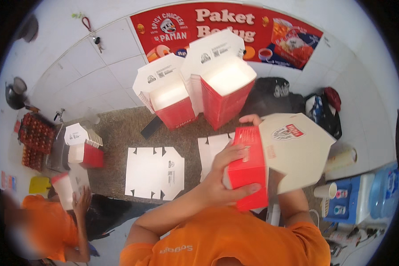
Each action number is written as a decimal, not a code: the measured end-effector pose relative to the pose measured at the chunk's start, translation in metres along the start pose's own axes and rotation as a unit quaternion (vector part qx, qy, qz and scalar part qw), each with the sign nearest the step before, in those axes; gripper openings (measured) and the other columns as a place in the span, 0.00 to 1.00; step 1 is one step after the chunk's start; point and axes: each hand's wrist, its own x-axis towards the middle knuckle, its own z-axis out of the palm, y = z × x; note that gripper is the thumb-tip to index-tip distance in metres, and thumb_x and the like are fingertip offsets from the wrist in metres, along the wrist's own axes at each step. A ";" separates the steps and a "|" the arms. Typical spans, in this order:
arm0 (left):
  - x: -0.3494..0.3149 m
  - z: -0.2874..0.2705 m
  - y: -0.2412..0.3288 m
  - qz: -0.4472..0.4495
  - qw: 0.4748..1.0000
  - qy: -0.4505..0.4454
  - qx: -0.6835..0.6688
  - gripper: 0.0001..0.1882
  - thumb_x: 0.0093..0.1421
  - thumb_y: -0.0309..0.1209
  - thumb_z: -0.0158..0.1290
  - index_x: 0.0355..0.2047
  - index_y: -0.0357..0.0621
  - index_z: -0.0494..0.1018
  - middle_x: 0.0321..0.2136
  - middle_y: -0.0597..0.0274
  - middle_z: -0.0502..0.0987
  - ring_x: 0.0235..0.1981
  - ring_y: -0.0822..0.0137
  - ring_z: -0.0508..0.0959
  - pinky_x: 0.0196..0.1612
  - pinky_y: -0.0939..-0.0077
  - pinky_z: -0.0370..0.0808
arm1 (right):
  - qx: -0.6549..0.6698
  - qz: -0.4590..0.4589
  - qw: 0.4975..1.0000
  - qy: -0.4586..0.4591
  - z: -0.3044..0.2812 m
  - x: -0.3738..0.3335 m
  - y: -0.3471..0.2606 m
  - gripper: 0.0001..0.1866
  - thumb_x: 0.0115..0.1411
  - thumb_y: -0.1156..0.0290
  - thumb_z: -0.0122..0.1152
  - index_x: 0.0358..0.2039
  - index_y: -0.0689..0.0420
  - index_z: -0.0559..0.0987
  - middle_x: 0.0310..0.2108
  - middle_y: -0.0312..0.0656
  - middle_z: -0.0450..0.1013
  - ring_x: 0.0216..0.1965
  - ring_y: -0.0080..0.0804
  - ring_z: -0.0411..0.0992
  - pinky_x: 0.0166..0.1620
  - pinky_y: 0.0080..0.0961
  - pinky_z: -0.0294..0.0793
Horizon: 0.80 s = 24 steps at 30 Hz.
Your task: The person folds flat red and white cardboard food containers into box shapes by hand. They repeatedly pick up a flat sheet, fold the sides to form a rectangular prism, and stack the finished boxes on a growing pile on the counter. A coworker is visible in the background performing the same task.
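Observation:
I hold a red paper food box (249, 166) with a wide cream lid flap (299, 148) above the counter, in front of my chest. My left hand (229, 170) grips its near left side, thumb across the front and fingers over the top. Behind the box, most of my right hand (251, 119) is hidden; a few fingertips curl over the far edge. Flat white carton blanks lie on the counter, one whole sheet (150, 173) to the left and others (208, 150) partly under my left arm.
Two tall stacks of nested red boxes (173, 106) (228, 99) stand at the back. At the left, a person in orange (46, 221) holds another box (71, 188) near a smaller stack (86, 153). Egg trays (36, 133) sit far left; a blue crate (348, 204) stands right.

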 end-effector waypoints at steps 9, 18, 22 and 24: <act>0.112 -0.051 -0.143 0.040 0.890 0.016 0.454 0.45 0.46 0.56 0.75 0.59 0.44 0.74 0.68 0.48 0.67 0.70 0.42 0.63 0.67 0.45 0.57 | -0.781 -0.209 0.577 0.119 -0.120 0.225 -0.171 0.33 0.57 0.48 0.73 0.53 0.62 0.82 0.49 0.61 0.79 0.53 0.60 0.76 0.58 0.47 0.74; 0.098 -0.071 -0.203 0.048 0.851 -0.008 0.523 0.30 0.43 0.55 0.76 0.36 0.48 0.78 0.49 0.60 0.78 0.51 0.54 0.69 0.55 0.52 0.59 | -0.850 -0.097 0.516 -0.037 -0.125 0.264 -0.160 0.29 0.60 0.63 0.70 0.57 0.68 0.75 0.50 0.63 0.78 0.53 0.59 0.78 0.57 0.43 0.76; 0.105 -0.069 -0.203 -0.031 0.877 0.018 0.479 0.36 0.42 0.52 0.77 0.44 0.46 0.75 0.48 0.59 0.78 0.49 0.54 0.69 0.53 0.55 0.60 | -0.857 -0.002 0.514 -0.042 -0.108 0.261 -0.173 0.23 0.62 0.66 0.68 0.52 0.69 0.75 0.51 0.63 0.78 0.52 0.58 0.78 0.56 0.43 0.77; 0.108 -0.066 -0.200 -0.060 0.886 0.026 0.460 0.38 0.41 0.51 0.77 0.47 0.45 0.74 0.50 0.58 0.77 0.49 0.54 0.69 0.53 0.56 0.60 | -0.862 -0.021 0.499 -0.081 -0.115 0.271 -0.178 0.23 0.62 0.67 0.68 0.52 0.69 0.76 0.50 0.62 0.79 0.51 0.56 0.79 0.55 0.41 0.77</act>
